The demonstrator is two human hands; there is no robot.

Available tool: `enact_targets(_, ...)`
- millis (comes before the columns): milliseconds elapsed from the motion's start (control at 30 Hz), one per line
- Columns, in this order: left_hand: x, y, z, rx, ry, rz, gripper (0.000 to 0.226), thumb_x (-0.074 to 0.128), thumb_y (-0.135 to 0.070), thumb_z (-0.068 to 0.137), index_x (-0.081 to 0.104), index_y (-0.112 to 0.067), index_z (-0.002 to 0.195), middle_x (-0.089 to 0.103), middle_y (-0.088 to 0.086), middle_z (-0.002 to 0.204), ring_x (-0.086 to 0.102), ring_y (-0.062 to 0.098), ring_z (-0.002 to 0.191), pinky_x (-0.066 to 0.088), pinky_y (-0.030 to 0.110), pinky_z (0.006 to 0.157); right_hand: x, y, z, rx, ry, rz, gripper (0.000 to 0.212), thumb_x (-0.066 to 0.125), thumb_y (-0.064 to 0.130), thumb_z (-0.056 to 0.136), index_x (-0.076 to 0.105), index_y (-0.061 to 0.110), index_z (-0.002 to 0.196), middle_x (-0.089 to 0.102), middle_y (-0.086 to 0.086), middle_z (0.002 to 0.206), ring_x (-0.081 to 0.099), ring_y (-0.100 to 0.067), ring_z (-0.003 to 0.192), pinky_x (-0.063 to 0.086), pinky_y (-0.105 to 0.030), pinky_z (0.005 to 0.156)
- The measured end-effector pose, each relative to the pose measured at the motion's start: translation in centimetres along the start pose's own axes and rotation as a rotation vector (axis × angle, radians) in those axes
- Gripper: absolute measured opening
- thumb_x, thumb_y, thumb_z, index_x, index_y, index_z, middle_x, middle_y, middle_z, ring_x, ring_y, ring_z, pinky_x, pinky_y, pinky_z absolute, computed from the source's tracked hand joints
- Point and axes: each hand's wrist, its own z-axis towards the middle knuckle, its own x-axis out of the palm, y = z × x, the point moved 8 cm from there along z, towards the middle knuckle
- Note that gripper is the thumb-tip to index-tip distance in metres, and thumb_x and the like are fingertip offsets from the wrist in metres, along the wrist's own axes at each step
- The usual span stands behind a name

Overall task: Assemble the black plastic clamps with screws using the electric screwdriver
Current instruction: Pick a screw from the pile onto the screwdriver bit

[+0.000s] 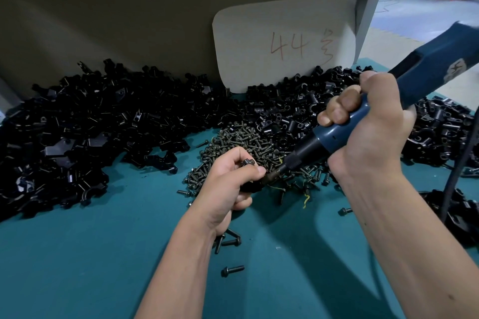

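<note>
My right hand [368,132] grips the blue electric screwdriver [344,129], which slants down to the left. Its dark bit [276,172] meets the black plastic clamp [250,185] that my left hand [228,184] holds just above the teal table. The left fingers also pinch a screw [247,162] near the thumb. Most of the clamp is hidden by my fingers. A heap of dark screws [241,145] lies right behind both hands.
Big piles of black clamp parts lie at the left [85,124], at the back right [293,109] and at the far right [440,132]. Loose screws [232,270] dot the teal table [103,254]. A cardboard card marked 44 [282,41] leans on the back wall. A dark cable [458,160] hangs at right.
</note>
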Motion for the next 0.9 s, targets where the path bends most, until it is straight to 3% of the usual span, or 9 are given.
enact_targets(367, 0.1, -0.2, -0.2, 0.012, -0.034, 0.011, 0.023, 0.070, -0.015, 0.078, 0.050, -0.022, 0.070, 0.049, -0.005, 0.062, 0.023, 0.009, 0.047, 0.014, 0.025, 0.044, -0.4, 0.0, -0.1, -0.002, -0.051, 0.009, 0.028, 0.051, -0.001, 0.094, 0.039, 0.013, 0.073, 0.037, -0.001, 0.053, 0.035, -0.017, 0.043, 0.036, -0.027, 0.049)
enact_targets(533, 0.1, -0.4, -0.1, 0.013, -0.033, 0.016, 0.023, 0.070, -0.016, 0.078, 0.049, -0.022, 0.071, 0.047, -0.004, 0.064, 0.020, 0.011, 0.049, 0.016, 0.024, 0.044, 0.3, 0.4, -0.1, -0.009, -0.033, 0.012, 0.045, 0.052, -0.003, 0.089, 0.047, 0.022, 0.052, 0.036, -0.003, 0.053, 0.034, -0.019, 0.042, 0.035, -0.028, 0.049)
enact_targets(667, 0.3, -0.3, -0.1, 0.012, -0.016, 0.030, 0.023, 0.069, -0.015, 0.078, 0.048, -0.020, 0.073, 0.045, -0.004, 0.064, 0.020, 0.011, 0.049, 0.017, 0.023, 0.042, 0.5, 0.6, 0.1, 0.004, 0.006, -0.005, 0.038, 0.051, -0.002, 0.088, 0.043, 0.018, 0.057, 0.036, -0.003, 0.054, 0.034, -0.019, 0.043, 0.035, -0.028, 0.049)
enact_targets(767, 0.4, -0.3, 0.0, 0.024, -0.014, 0.024, 0.022, 0.069, -0.014, 0.078, 0.049, -0.020, 0.072, 0.045, -0.003, 0.064, 0.022, 0.011, 0.048, 0.019, 0.021, 0.041, 0.9, 1.0, -0.1, -0.008, 0.036, -0.034, 0.047, 0.051, -0.002, 0.087, 0.050, 0.023, 0.048, 0.036, -0.002, 0.053, 0.034, -0.018, 0.043, 0.035, -0.029, 0.049)
enact_targets(900, 0.5, -0.4, 0.0, 0.038, 0.000, 0.017, 0.019, 0.068, -0.014, 0.078, 0.051, -0.020, 0.072, 0.045, -0.002, 0.066, 0.025, 0.008, 0.045, 0.019, 0.020, 0.040, 1.6, 1.5, -0.1, -0.011, 0.142, -0.062, 0.035, 0.054, 0.005, 0.095, 0.043, 0.018, 0.064, 0.038, 0.000, 0.054, 0.037, -0.016, 0.043, 0.037, -0.027, 0.050)
